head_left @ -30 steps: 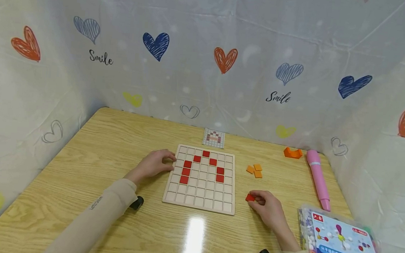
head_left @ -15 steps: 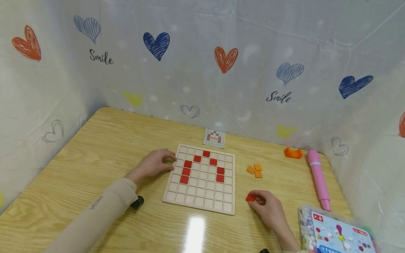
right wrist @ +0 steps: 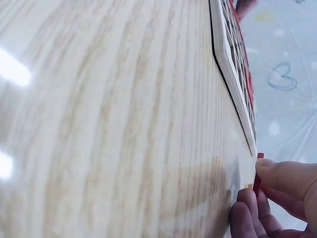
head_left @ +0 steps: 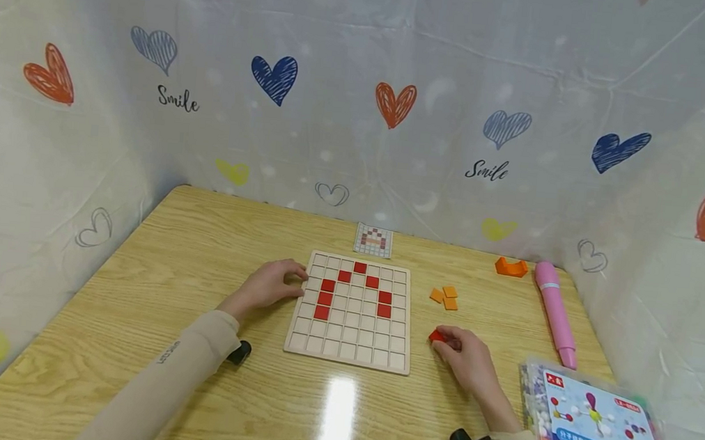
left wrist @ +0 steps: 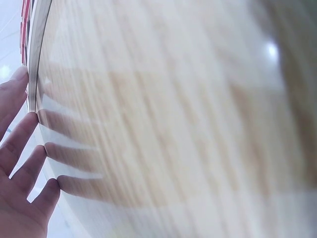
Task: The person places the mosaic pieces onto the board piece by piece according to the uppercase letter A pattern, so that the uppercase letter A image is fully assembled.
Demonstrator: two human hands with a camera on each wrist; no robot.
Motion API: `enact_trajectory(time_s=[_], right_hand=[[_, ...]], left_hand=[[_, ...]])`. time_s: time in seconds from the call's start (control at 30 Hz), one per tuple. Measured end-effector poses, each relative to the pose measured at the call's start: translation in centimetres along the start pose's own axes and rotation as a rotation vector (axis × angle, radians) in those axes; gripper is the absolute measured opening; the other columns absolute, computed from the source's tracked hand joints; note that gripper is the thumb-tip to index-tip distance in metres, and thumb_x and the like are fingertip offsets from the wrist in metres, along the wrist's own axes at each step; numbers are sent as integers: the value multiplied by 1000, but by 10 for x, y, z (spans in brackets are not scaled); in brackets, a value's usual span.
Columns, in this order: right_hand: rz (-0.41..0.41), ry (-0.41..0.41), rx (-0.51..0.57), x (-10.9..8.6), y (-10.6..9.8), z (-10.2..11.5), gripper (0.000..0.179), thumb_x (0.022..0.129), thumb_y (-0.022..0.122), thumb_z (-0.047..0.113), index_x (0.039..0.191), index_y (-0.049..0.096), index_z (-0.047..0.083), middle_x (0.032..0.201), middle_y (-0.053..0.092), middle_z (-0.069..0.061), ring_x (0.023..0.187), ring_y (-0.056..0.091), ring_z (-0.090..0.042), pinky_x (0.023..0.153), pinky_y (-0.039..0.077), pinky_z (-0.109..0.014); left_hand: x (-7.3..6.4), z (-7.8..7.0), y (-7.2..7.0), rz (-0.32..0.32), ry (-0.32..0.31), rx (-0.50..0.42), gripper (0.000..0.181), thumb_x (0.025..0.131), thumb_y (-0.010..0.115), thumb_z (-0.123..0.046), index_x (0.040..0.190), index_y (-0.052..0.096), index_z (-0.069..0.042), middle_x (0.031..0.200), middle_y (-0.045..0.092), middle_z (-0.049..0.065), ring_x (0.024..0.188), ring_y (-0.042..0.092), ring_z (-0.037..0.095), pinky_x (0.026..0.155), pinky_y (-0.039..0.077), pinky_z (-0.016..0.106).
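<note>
A wooden grid board point(head_left: 347, 352) lies on the table with several red square tiles point(head_left: 325, 299) set in its cells, forming an arch. My left hand point(head_left: 268, 282) rests at the board's left edge. In the left wrist view its fingers point(left wrist: 20, 141) are extended, with their tips on the table and against the edge. Right of the board, my right hand point(head_left: 466, 359) pinches a loose red tile point(right wrist: 257, 181) between thumb and fingers, just above the table. That tile is partly hidden by the fingertips. A pattern card point(head_left: 374, 241) with a similar design lies behind the board.
Three orange tiles point(head_left: 449, 303) lie right of the board. Further right are an orange cradle-shaped piece point(head_left: 511, 267), a long pink stick point(head_left: 555, 314) and a clear box of molecular model parts point(head_left: 601, 430). A heart-printed curtain point(head_left: 333, 148) surrounds the table.
The red tile in my right hand has tilted and risen slightly, and the hand has shifted a little. My left hand and the board stay in place.
</note>
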State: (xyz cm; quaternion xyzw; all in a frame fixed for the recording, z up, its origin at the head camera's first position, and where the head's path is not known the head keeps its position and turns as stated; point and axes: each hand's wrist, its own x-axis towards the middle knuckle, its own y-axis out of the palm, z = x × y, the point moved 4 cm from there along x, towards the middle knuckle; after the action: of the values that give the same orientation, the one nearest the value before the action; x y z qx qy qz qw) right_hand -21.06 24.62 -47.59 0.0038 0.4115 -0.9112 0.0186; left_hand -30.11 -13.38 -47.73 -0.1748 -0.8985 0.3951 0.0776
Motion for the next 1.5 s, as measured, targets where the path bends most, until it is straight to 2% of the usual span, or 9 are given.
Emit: enact_trajectory(time_s=[0.13, 0.3, 0.5, 0.73, 1.03, 1.23, 1.5], right_hand=[[3, -18, 27, 3, 0, 3, 34, 92, 69, 14, 123, 66, 2, 116, 63, -18, 100, 65, -29, 84, 55, -43], [1, -52, 44, 8, 1, 9, 31, 90, 71, 15, 120, 69, 4, 112, 62, -15, 98, 65, -27, 83, 56, -41], [16, -66, 48, 15, 4, 20, 31, 89, 73, 17, 117, 71, 6, 111, 68, -10, 94, 67, -22, 79, 54, -35], [60, -57, 80, 21, 11, 32, 29, 87, 75, 17, 115, 72, 10, 115, 66, -8, 88, 66, -14, 77, 53, -30], [110, -129, 55, 30, 24, 48, 26, 85, 77, 13, 111, 74, 10, 111, 67, -7, 90, 67, -15, 83, 55, -38], [155, -192, 31, 32, 34, 56, 24, 86, 75, 8, 110, 75, 7, 107, 66, -8, 91, 63, -18, 82, 55, -36], [144, -255, -35, 33, 40, 61, 25, 86, 74, 9, 111, 75, 7, 105, 66, -7, 94, 60, -21, 84, 53, -39]], left_hand=[[0, 0, 0, -5, 10, 7, 30, 89, 73, -18, 116, 69, -7, 136, 58, 12, 132, 46, 35, 112, 34, 51], [0, 0, 0, -4, 11, -2, 30, 89, 73, -18, 116, 69, -7, 136, 57, 12, 132, 46, 35, 112, 33, 51], [0, 0, 0, -4, 10, 4, 30, 89, 73, -18, 116, 69, -7, 136, 58, 11, 133, 45, 35, 112, 33, 51], [0, -1, 0, -2, -6, 2, 29, 88, 74, -18, 115, 69, -8, 137, 58, 11, 133, 45, 34, 113, 32, 50], [1, 0, 1, 3, -10, 12, 29, 88, 73, -18, 116, 69, -8, 137, 57, 11, 134, 44, 34, 114, 31, 50], [2, 3, 1, -1, -2, 20, 29, 88, 74, -18, 115, 69, -8, 136, 58, 11, 134, 45, 34, 113, 32, 49], [2, 4, 1, 0, -8, 14, 30, 88, 74, -19, 116, 69, -8, 137, 57, 11, 133, 45, 34, 112, 33, 50]])
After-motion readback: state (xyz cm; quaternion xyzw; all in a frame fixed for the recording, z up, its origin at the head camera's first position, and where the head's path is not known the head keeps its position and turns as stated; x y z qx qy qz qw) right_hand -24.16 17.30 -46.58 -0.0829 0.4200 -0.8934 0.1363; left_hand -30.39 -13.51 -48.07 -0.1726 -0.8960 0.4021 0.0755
